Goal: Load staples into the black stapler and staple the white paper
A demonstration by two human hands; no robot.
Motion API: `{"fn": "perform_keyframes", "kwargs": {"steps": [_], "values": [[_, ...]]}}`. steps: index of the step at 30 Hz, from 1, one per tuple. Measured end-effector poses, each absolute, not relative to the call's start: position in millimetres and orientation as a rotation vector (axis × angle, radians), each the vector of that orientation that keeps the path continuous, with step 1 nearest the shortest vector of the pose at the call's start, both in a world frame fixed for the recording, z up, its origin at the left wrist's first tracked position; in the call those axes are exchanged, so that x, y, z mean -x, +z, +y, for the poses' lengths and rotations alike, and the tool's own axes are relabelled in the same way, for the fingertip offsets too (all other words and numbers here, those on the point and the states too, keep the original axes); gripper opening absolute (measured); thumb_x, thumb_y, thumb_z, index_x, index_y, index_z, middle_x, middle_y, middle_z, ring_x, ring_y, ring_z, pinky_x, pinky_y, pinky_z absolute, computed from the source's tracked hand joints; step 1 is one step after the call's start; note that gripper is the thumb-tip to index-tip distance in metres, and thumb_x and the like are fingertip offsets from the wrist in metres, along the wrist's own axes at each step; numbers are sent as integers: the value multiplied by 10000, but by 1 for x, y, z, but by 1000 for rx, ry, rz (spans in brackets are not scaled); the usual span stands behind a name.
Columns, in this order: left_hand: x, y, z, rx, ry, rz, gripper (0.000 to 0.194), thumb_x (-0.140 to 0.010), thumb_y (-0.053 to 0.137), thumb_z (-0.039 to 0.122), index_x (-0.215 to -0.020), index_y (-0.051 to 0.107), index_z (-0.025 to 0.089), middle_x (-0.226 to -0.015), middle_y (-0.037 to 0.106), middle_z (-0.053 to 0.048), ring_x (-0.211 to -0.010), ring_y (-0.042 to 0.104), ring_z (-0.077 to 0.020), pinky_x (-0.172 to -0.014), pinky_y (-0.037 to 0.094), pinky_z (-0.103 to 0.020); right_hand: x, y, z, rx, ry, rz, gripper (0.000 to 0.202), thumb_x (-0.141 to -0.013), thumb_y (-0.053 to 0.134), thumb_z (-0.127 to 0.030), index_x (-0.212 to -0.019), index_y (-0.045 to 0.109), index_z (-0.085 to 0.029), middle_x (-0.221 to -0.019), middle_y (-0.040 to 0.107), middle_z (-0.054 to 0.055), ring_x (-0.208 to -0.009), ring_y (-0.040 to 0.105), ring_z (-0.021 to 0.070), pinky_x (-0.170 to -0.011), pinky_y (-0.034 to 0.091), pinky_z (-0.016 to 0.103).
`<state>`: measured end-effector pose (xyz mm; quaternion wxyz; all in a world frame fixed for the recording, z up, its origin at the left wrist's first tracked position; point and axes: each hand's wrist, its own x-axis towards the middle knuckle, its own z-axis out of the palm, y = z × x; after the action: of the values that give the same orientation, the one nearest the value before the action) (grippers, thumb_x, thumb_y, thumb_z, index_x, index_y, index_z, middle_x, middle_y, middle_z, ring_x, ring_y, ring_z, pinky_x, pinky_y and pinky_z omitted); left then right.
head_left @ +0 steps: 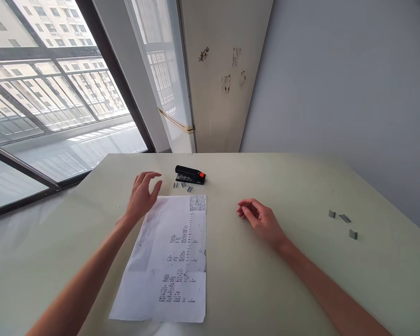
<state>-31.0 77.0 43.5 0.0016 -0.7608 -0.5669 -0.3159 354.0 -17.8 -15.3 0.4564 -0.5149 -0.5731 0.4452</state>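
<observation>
My left hand (143,193) hovers at the top left corner of a printed sheet of paper (168,261), with thumb and fingers apart and nothing between them. Just right of it a black stapler (190,175) with an orange-red patch lies on the table. Several short strips of staples (183,185) are in front of the stapler. My right hand (261,218) is on the table to the right of the paper, fingers loosely curled together with the thumb along them; no object shows in it. The paper lies lengthwise, its print mostly along the right side.
On the right of the pale table (301,280) lie 3 more staple strips (353,234). A window (56,93) with dark frames stands at the left. Beyond the table's far edge are a stained beige panel (224,112) with a gold handle beside it and a grey wall (336,84).
</observation>
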Motion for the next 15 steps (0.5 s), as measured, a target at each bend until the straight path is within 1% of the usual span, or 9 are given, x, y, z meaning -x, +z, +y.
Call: {"fn": "perform_keyframes", "kwargs": {"steps": [2, 4, 6, 7, 8, 9, 11, 13, 15], "values": [[12, 55, 99, 2522, -821, -1550, 397, -1059, 448, 447, -1334, 597, 204, -1395, 603, -138, -1291, 533, -302, -1139, 395, -482, -354, -15, -18, 1267, 1102, -1413, 347, -1006, 580, -549, -1090, 683, -230, -1002, 752, 73, -916, 704, 216, -891, 594, 406], [-4, 65, 123, 2633, -672, -1402, 418, -1053, 474, 427, -1400, 551, 207, -1507, 535, -151, -1375, 463, -320, -1157, 363, -503, -354, -15, -17, 1265, 1107, -1415, 334, -1009, 577, -537, -1097, 681, -231, -1007, 749, 71, -912, 702, 213, -895, 592, 407], [-16, 73, 146, 2733, -520, -1335, 460, -1020, 543, 412, -1438, 521, 220, -1567, 498, -145, -1449, 388, -334, -1189, 305, -528, -354, -14, -16, 1258, 1106, -1418, 328, -1011, 571, -530, -1092, 681, -232, -1002, 748, 72, -911, 701, 213, -895, 591, 407], [-20, 75, 156, 2785, -434, -1324, 486, -996, 579, 426, -1435, 530, 222, -1562, 511, -145, -1466, 370, -339, -1195, 284, -532, -354, -14, -16, 1253, 1104, -1422, 327, -1012, 568, -529, -1089, 681, -233, -1001, 748, 72, -913, 702, 215, -895, 591, 407], [-23, 77, 165, 2834, -348, -1319, 490, -971, 612, 451, -1404, 564, 226, -1515, 562, -141, -1456, 387, -344, -1190, 284, -526, -354, -14, -16, 1248, 1102, -1426, 327, -1013, 564, -529, -1086, 680, -233, -1000, 749, 73, -916, 704, 216, -895, 591, 408], [-25, 78, 173, 2878, -273, -1315, 473, -943, 640, 481, -1344, 616, 232, -1425, 634, -133, -1412, 446, -345, -1168, 310, -507, -354, -14, -15, 1242, 1100, -1430, 327, -1013, 562, -529, -1085, 679, -233, -1001, 750, 74, -921, 705, 217, -895, 591, 409], [-27, 80, 185, 2939, -161, -1314, 411, -898, 672, 537, -1183, 705, 244, -1167, 744, -104, -1220, 602, -328, -1078, 391, -453, -354, -14, -14, 1233, 1098, -1431, 323, -1012, 563, -526, -1085, 678, -233, -1003, 752, 74, -922, 709, 217, -892, 591, 407], [-28, 81, 189, 2951, -123, -1331, 374, -881, 672, 564, -1073, 735, 249, -967, 757, -75, -993, 678, -293, -986, 434, -416, -354, -14, -14, 1225, 1102, -1424, 321, -1010, 568, -524, -1084, 681, -233, -1005, 752, 75, -925, 711, 215, -892, 592, 403], [-30, 84, 187, 2923, -148, -1363, 383, -901, 636, 571, -1074, 729, 242, -943, 753, -74, -904, 682, -280, -940, 441, -407, -355, -14, -14, 1215, 1115, -1410, 326, -1004, 577, -531, -1083, 684, -233, -1010, 751, 75, -927, 710, 214, -891, 592, 401]]}}
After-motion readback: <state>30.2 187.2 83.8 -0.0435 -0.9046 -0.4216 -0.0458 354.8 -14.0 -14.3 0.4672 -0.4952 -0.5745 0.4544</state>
